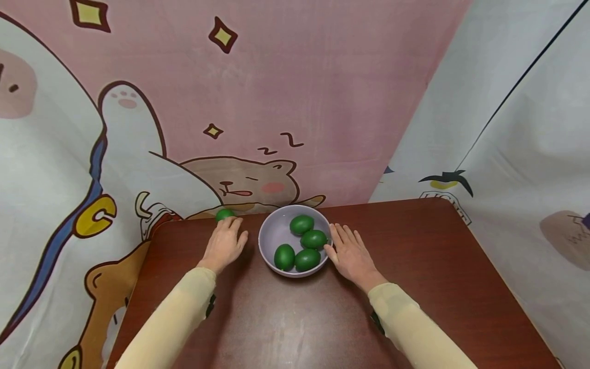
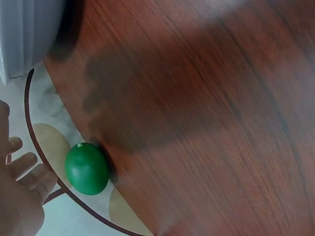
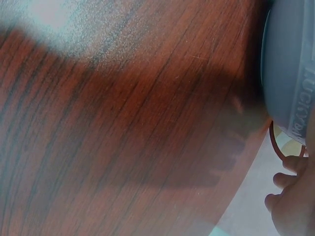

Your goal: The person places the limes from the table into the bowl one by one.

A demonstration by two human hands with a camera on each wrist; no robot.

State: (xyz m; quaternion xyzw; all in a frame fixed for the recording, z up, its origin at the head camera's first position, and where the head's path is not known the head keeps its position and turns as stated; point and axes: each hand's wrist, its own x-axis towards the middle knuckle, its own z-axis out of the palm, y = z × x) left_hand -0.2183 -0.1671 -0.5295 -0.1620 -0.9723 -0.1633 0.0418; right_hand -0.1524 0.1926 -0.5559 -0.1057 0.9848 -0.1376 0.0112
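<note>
A light purple bowl [image 1: 272, 233] stands at the back middle of the table with several green limes [image 1: 301, 225] inside. One more lime [image 2: 87, 168] lies outside it, at the table's back edge. My left hand [image 1: 223, 245] is over the table beside that lime, its fingers loosely extended and holding nothing. In the left wrist view a gap shows between these fingers [image 2: 34, 177] and the lime. At the bowl's right side is my right hand [image 1: 352, 256], fingers extended, thumb at the rim. Whether it touches the bowl is hard to tell.
The dark red-brown wooden table [image 1: 286, 328] ends just behind the bowl and the single lime. A cloth with cartoon animals [image 1: 249, 179] hangs right behind that edge. Raised lettering marks the bowl's side [image 3: 290, 64] in the right wrist view.
</note>
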